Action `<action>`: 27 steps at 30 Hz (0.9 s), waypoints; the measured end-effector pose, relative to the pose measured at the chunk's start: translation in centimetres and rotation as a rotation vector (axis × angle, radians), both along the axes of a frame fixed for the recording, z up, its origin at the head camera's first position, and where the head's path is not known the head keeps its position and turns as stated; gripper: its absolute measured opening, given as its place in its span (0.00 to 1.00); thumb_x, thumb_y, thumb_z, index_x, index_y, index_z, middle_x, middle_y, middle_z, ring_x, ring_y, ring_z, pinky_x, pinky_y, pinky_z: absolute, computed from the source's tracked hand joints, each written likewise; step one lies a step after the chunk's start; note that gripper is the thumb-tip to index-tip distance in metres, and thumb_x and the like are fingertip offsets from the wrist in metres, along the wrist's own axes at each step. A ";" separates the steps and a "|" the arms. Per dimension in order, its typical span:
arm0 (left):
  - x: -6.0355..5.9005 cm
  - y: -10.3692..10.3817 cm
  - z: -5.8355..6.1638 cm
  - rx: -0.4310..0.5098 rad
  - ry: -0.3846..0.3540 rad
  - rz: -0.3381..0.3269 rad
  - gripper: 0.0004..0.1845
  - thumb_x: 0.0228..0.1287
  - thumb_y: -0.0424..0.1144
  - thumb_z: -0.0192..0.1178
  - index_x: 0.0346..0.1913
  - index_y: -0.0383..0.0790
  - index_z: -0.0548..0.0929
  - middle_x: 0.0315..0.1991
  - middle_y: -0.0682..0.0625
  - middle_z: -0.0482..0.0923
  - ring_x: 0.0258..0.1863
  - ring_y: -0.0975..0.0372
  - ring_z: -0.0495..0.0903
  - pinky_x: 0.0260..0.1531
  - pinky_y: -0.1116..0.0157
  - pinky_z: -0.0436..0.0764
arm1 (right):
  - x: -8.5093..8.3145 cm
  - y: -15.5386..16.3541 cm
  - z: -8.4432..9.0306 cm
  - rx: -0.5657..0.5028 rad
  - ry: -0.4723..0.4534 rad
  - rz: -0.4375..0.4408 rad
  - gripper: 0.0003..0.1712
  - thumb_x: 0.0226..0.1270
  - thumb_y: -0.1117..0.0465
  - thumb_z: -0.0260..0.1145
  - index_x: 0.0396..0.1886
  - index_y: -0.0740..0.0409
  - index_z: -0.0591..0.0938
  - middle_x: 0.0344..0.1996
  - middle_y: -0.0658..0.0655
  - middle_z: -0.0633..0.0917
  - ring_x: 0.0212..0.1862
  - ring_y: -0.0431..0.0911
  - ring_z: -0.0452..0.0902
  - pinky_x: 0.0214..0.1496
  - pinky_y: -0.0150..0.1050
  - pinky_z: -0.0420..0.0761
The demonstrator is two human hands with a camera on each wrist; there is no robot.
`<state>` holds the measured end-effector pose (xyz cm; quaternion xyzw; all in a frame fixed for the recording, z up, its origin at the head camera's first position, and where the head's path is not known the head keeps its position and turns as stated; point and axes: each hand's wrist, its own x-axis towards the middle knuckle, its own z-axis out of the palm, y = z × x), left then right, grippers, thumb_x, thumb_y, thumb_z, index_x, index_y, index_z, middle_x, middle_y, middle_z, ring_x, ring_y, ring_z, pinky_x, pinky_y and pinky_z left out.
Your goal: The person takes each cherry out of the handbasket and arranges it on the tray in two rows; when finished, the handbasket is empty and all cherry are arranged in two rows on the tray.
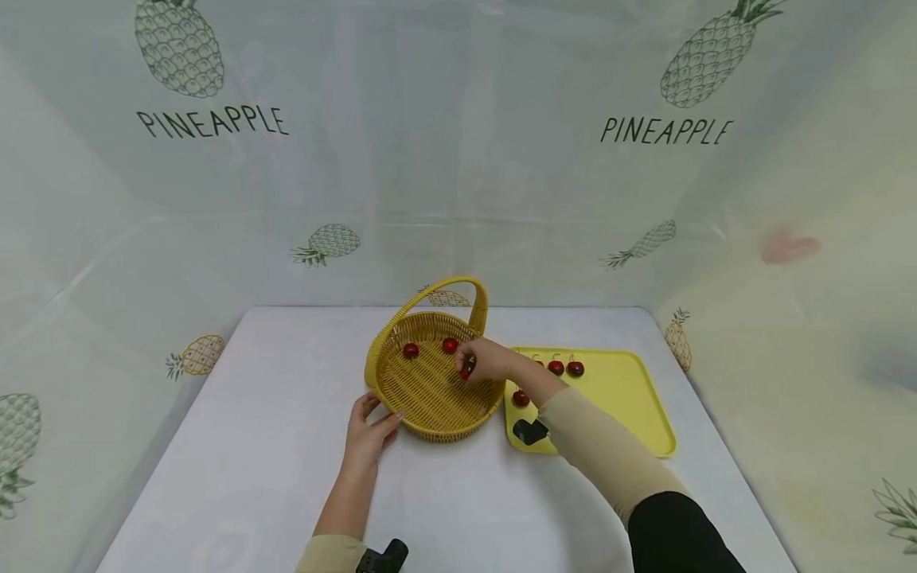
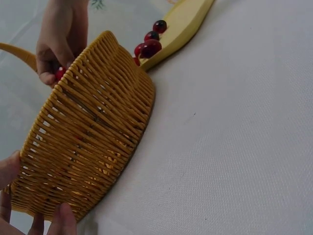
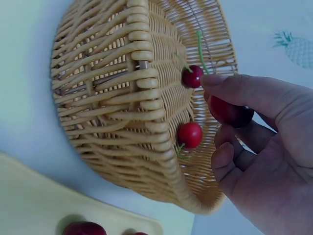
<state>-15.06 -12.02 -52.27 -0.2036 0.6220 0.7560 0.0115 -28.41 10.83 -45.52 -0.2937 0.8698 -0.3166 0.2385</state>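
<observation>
R grip (image 1: 484, 358) w/ cherry (image 1: 467, 368) over yel. bskt (image 1: 437, 398)

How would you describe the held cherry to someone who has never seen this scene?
Find the yellow wicker basket on the white table. Over it, the right hand pinches a dark red cherry. The two neighbouring cherries lie inside the basket; only this one is held.

Soft, even light in the head view; dimmer at left wrist.
Pale sheen streaks the sheet (image 1: 480, 119) at upper centre; faint shadow dims the table (image 1: 552, 501) at lower centre; a blurred red blotch (image 1: 788, 245), right, may be lens smear; the right-wrist view is bluish.
</observation>
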 end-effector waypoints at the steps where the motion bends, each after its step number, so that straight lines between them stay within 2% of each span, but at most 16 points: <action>1: 0.0 0.0 -0.1 0.003 0.000 0.001 0.38 0.50 0.31 0.66 0.63 0.46 0.59 0.63 0.46 0.54 0.44 0.56 0.72 0.46 0.50 0.70 | 0.1 0.2 0.0 0.000 0.000 -0.005 0.13 0.45 0.71 0.71 0.31 0.57 0.77 0.29 0.51 0.77 0.30 0.43 0.72 0.29 0.35 0.75; 7: 0.0 0.0 -0.1 0.002 0.008 -0.007 0.38 0.51 0.32 0.65 0.64 0.45 0.58 0.63 0.46 0.53 0.43 0.56 0.72 0.47 0.50 0.69 | 1.1 1.2 0.6 -0.012 -0.001 -0.035 0.13 0.46 0.70 0.71 0.29 0.55 0.76 0.30 0.51 0.76 0.30 0.43 0.70 0.29 0.36 0.74; 11: 0.0 0.0 -0.1 -0.003 0.006 -0.004 0.39 0.49 0.33 0.67 0.63 0.46 0.59 0.63 0.47 0.54 0.44 0.56 0.72 0.47 0.51 0.70 | 1.8 1.8 1.1 -0.042 -0.017 -0.043 0.12 0.49 0.69 0.69 0.31 0.56 0.76 0.31 0.52 0.76 0.31 0.44 0.70 0.30 0.36 0.73; 19: 0.0 0.1 -0.2 -0.005 0.001 0.007 0.37 0.49 0.33 0.67 0.61 0.47 0.61 0.62 0.48 0.55 0.42 0.56 0.73 0.45 0.50 0.70 | 2.5 3.5 1.2 -0.103 -0.028 -0.044 0.13 0.50 0.71 0.67 0.32 0.54 0.75 0.32 0.51 0.76 0.34 0.44 0.71 0.33 0.37 0.75; 27: -0.1 0.0 -0.3 -0.008 0.004 0.000 0.37 0.49 0.32 0.67 0.62 0.47 0.60 0.62 0.48 0.55 0.41 0.57 0.73 0.45 0.51 0.70 | 3.6 5.4 1.7 -0.112 -0.013 -0.123 0.12 0.51 0.71 0.65 0.34 0.53 0.76 0.36 0.52 0.75 0.34 0.45 0.72 0.34 0.37 0.74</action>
